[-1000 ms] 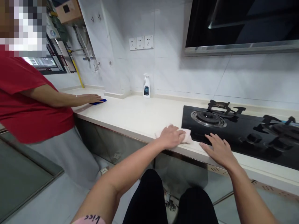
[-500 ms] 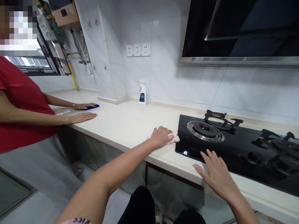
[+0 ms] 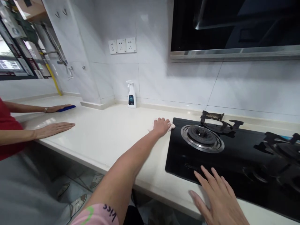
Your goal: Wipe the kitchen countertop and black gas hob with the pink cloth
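My left hand [image 3: 161, 126] is stretched far forward and presses a pale pink cloth [image 3: 172, 126] flat on the cream countertop [image 3: 105, 137], right at the left edge of the black glass hob [image 3: 234, 156]. Its fingers lie spread over the cloth. My right hand [image 3: 217, 195] rests open, fingers apart, on the hob's front left corner and the counter edge, holding nothing.
A white spray bottle [image 3: 131, 94] stands by the tiled wall. Two burners [image 3: 202, 137] with black pan supports sit on the hob, under a range hood [image 3: 234, 28]. At the left, another person's hand [image 3: 55, 127] lies flat on the counter; their other hand holds a blue cloth [image 3: 67, 108].
My left hand has slid the pink cloth away from me along the hob's left edge, towards the wall. The view has moved closer to the counter. My right hand stays on the hob's front corner.
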`<state>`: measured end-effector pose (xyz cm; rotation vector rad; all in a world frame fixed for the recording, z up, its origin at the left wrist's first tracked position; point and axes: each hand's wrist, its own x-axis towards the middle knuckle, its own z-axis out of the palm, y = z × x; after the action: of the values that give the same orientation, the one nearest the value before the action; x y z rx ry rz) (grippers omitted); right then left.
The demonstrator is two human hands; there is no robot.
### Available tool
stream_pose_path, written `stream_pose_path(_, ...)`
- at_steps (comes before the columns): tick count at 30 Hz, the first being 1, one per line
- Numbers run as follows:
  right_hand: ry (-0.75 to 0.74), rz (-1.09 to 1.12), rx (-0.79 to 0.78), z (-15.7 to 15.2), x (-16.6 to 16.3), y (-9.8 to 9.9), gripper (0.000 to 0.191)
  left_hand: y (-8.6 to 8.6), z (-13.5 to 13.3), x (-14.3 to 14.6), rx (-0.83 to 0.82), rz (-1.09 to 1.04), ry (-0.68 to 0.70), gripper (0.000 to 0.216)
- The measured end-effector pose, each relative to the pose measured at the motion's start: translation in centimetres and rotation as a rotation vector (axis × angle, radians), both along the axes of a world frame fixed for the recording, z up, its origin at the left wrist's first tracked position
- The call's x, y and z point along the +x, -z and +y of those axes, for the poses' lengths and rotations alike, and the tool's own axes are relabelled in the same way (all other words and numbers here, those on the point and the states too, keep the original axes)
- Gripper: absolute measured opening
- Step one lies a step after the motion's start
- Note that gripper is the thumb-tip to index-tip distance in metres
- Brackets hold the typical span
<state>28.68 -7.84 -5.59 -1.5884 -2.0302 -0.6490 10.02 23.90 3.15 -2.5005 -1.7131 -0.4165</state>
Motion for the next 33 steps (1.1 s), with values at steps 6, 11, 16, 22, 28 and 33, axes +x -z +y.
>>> stream_pose_path(6,-0.029,-0.051,0.072,0.0,-0.1,-1.0,0.059,-1.4,1.7,0.6,-0.145,0.001,0.001,0.048)
stream_pose_path(11,-0.013,-0.014,0.053,-0.2,-0.6,-0.9,0.056,-1.5,-2.5,-1.5,-0.154,-0.002,0.124,0.048)
stream_pose_path(16,-0.025,0.021,0.048,-0.3,-0.6,-0.6,0.056,0.0,-10.3,-5.4,-0.049,-0.075,0.402,0.046)
stream_pose_path(22,-0.027,0.002,0.067,-0.3,-0.6,-0.6,0.056,0.3,-15.7,-6.8,0.068,-0.073,0.680,0.032)
stream_pose_path(28,-0.049,-0.052,0.089,-0.5,-0.5,-1.3,0.058,-1.2,-11.6,-3.3,-0.087,0.021,0.604,0.040)
stream_pose_path(33,-0.052,-0.100,0.061,-0.4,0.3,-1.2,0.060,-2.2,-4.1,0.9,-0.227,0.065,0.328,0.056)
